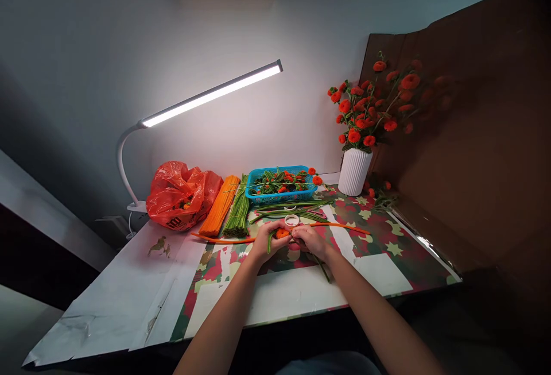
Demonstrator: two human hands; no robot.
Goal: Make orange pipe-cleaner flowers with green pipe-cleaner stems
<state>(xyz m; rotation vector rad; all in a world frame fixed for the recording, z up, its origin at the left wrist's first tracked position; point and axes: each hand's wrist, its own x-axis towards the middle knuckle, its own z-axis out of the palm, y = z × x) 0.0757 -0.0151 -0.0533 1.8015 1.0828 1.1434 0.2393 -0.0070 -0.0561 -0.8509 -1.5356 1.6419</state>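
My left hand [269,241] is closed around a small orange chenille flower [282,233], and a short green chenille piece [269,243] sticks up beside its fingers. Pinched close against the flower's right side are the fingers of my right hand [313,241]; what lies between their tips is too small to make out. A green stem [322,269] slants down toward me from under the right hand. Orange chenille stems lie on the table on both sides, one left [224,241] and one right [348,227]. A white tape roll [291,220] sits just beyond my fingertips.
Behind my hands lie loose green stems [297,212] and a blue basket [282,197] of flowers. To the left are orange [219,205] and green [236,214] chenille bundles, a red plastic bag [183,197] and a lit lamp [210,95]. A white vase [355,173] stands right.
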